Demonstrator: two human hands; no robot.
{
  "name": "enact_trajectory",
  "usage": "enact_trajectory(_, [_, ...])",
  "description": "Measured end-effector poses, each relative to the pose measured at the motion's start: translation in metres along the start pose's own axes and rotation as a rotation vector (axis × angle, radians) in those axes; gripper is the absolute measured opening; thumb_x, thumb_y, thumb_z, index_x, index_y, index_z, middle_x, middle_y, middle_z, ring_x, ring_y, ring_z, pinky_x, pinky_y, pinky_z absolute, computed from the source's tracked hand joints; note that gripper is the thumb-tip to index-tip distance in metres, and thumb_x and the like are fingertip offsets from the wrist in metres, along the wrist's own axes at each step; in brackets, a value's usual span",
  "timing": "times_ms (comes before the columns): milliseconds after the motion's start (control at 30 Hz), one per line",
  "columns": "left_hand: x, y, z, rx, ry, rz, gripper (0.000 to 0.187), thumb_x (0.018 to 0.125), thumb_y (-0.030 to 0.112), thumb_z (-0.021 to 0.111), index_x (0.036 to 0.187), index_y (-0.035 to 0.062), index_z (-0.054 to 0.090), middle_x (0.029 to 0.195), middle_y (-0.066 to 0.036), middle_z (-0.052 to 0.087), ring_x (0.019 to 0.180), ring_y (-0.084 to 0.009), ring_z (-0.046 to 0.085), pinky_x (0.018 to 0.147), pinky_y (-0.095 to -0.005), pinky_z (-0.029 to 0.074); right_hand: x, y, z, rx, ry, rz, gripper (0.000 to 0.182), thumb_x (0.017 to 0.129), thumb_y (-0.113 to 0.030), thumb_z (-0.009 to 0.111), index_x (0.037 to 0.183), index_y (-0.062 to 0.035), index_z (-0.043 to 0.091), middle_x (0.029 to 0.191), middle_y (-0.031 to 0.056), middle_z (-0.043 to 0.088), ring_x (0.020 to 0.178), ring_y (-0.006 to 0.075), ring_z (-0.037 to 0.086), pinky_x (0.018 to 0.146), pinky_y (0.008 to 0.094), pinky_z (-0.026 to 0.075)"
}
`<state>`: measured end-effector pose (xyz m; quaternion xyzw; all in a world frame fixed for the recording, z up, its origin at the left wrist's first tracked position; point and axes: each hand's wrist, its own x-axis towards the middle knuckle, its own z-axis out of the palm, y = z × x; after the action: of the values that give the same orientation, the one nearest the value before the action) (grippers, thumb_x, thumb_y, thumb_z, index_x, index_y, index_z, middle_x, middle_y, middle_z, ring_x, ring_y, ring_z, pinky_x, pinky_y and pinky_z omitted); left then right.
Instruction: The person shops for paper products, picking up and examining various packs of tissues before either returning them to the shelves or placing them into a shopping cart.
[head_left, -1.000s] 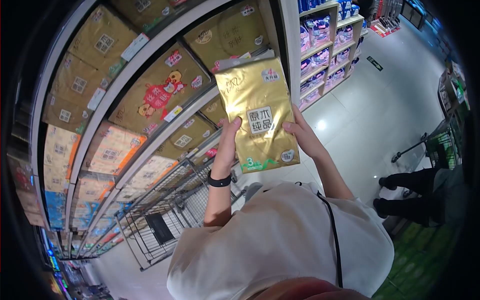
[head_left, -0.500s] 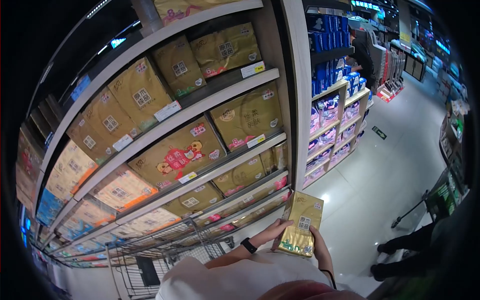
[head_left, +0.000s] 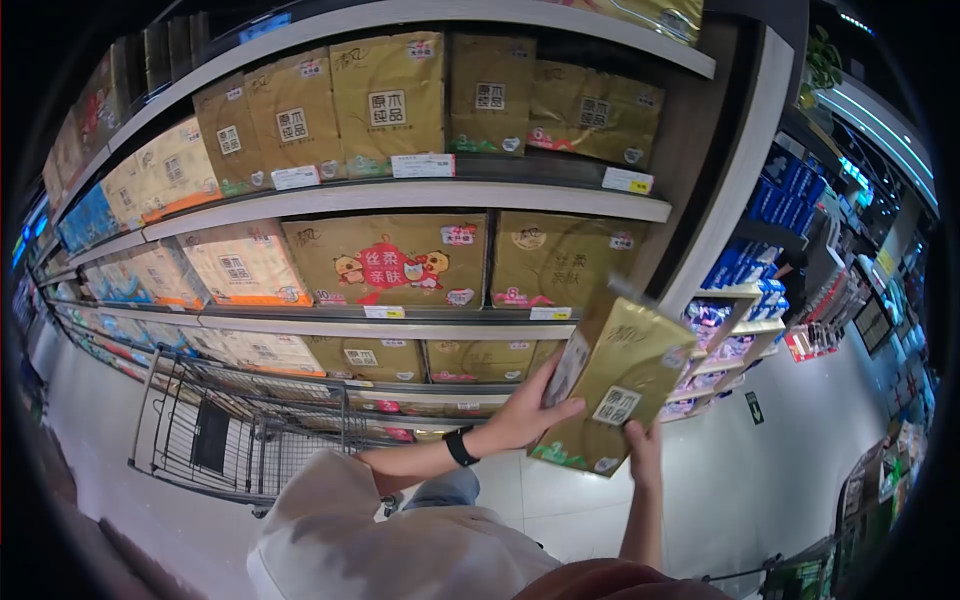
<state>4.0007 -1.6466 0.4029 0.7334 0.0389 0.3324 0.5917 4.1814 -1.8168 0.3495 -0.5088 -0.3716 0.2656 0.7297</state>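
A gold pack of tissues [head_left: 625, 375] is held up in front of me, tilted, with its front label facing me. My left hand [head_left: 532, 408], below a black wristband, grips its left side with the thumb over the front edge. My right hand [head_left: 644, 452] clasps the lower right edge, its thumb on the front and its other fingers mostly hidden. Behind the pack is a shelf rack [head_left: 420, 205] with similar gold packs [head_left: 388, 105]. A wider gold pack with red print [head_left: 385, 262] sits one shelf lower.
A wire shopping cart [head_left: 240, 430] stands at my left beside the rack. Orange-and-cream packs [head_left: 245, 262] fill shelves to the left. Past the rack's end are blue packages [head_left: 795, 190] and a tiled aisle floor [head_left: 740, 480]. Part of another person shows there.
My view has swung left toward the shelves. Both hands have raised the gold pack closer to the rack and tilted it, keeping hold of it.
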Motion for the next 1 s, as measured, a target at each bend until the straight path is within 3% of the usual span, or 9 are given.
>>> enact_trajectory(100, [0.086, 0.102, -0.062, 0.607, 0.079, 0.646, 0.079, 0.087, 0.024, 0.072, 0.152, 0.0030, 0.032, 0.155, -0.022, 0.034, 0.142, -0.0345, 0.036, 0.116, -0.0397, 0.030, 0.098, -0.092, 0.029, -0.152, -0.034, -0.333, 0.059, 0.082, -0.023, 0.082, 0.128, -0.0015, 0.053, 0.121, 0.0122, 0.060, 0.114, 0.0212, 0.057, 0.098, 0.0353, 0.047])
enact_trajectory(167, [0.135, 0.125, -0.094, 0.630, 0.159, 0.825, 0.069, 0.085, 0.012, 0.067, 0.149, 0.0049, 0.041, 0.153, -0.019, 0.040, 0.138, -0.0369, 0.042, 0.115, -0.0409, 0.032, 0.165, -0.131, 0.053, -0.212, -0.021, -0.465, 0.044, 0.084, -0.016, 0.077, 0.122, -0.0029, 0.059, 0.118, 0.0131, 0.062, 0.115, 0.0221, 0.058, 0.096, 0.0357, 0.049])
enact_trajectory(200, [0.155, 0.125, -0.108, 0.594, 0.215, 0.839, 0.068, 0.083, 0.006, 0.063, 0.148, 0.0044, 0.043, 0.152, -0.019, 0.042, 0.137, -0.0367, 0.044, 0.115, -0.0413, 0.033, 0.206, -0.129, 0.044, -0.765, 0.013, -0.738, 0.049, 0.086, -0.015, 0.075, 0.129, -0.0026, 0.055, 0.124, 0.0128, 0.060, 0.116, 0.0233, 0.057, 0.100, 0.0374, 0.047])
enact_trajectory(267, [0.181, 0.127, -0.133, 0.622, 0.311, 0.831, 0.069, 0.078, -0.007, 0.053, 0.145, 0.0015, 0.044, 0.149, -0.020, 0.045, 0.135, -0.0376, 0.046, 0.114, -0.0415, 0.034, 0.303, -0.087, 0.015, -1.109, 0.043, -0.963, 0.055, 0.088, -0.015, 0.072, 0.138, -0.0036, 0.049, 0.132, 0.0109, 0.059, 0.119, 0.0242, 0.057, 0.104, 0.0385, 0.045])
enact_trajectory(333, [0.199, 0.117, -0.158, 0.655, 0.398, 0.877, 0.068, 0.078, -0.008, 0.053, 0.145, 0.0005, 0.044, 0.148, -0.021, 0.046, 0.134, -0.0383, 0.046, 0.113, -0.0417, 0.035, 0.362, -0.082, 0.034, -0.884, 0.033, -0.934, 0.057, 0.089, -0.016, 0.071, 0.139, -0.0050, 0.048, 0.132, 0.0093, 0.059, 0.120, 0.0240, 0.056, 0.105, 0.0380, 0.044])
enact_trajectory(467, [0.210, 0.095, -0.194, 0.739, 0.616, 0.913, 0.058, 0.081, -0.004, 0.061, 0.138, -0.0027, 0.051, 0.137, -0.023, 0.055, 0.124, -0.0395, 0.054, 0.105, -0.0414, 0.043, 0.375, -0.136, 0.125, -1.328, -0.107, -1.188, 0.042, 0.090, -0.025, 0.071, 0.122, -0.0013, 0.059, 0.126, 0.0143, 0.058, 0.118, 0.0239, 0.055, 0.100, 0.0384, 0.044])
enact_trajectory(567, [0.215, 0.100, -0.202, 0.681, 0.698, 0.846, 0.043, 0.088, 0.002, 0.064, 0.130, -0.0033, 0.057, 0.124, -0.021, 0.064, 0.111, -0.0326, 0.064, 0.095, -0.0354, 0.049, 0.375, -0.159, 0.173, -0.533, -0.291, -0.791, 0.042, 0.092, -0.037, 0.067, 0.108, 0.0025, 0.061, 0.103, 0.0141, 0.067, 0.096, 0.0224, 0.061, 0.084, 0.0341, 0.049])
enact_trajectory(733, [0.222, 0.115, -0.204, 0.784, 0.934, 0.879, 0.022, 0.093, 0.008, 0.064, 0.112, -0.0038, 0.065, 0.091, -0.022, 0.068, 0.080, -0.0326, 0.068, 0.068, -0.0373, 0.051, 0.365, -0.173, 0.205, -0.643, -0.211, -0.891, 0.048, 0.094, -0.042, 0.063, 0.107, 0.0040, 0.062, 0.093, 0.0177, 0.072, 0.087, 0.0304, 0.069, 0.080, 0.0382, 0.051])
enact_trajectory(1000, [0.203, 0.131, -0.181, 1.007, 1.101, 0.587, 0.025, 0.095, 0.021, 0.064, 0.106, -0.0019, 0.067, 0.081, -0.019, 0.071, 0.076, -0.0243, 0.074, 0.064, -0.0339, 0.053, 0.363, -0.164, 0.216, -0.752, -0.167, -0.925, 0.055, 0.097, -0.049, 0.055, 0.112, 0.0031, 0.061, 0.095, 0.0259, 0.070, 0.093, 0.0443, 0.066, 0.081, 0.0474, 0.051])
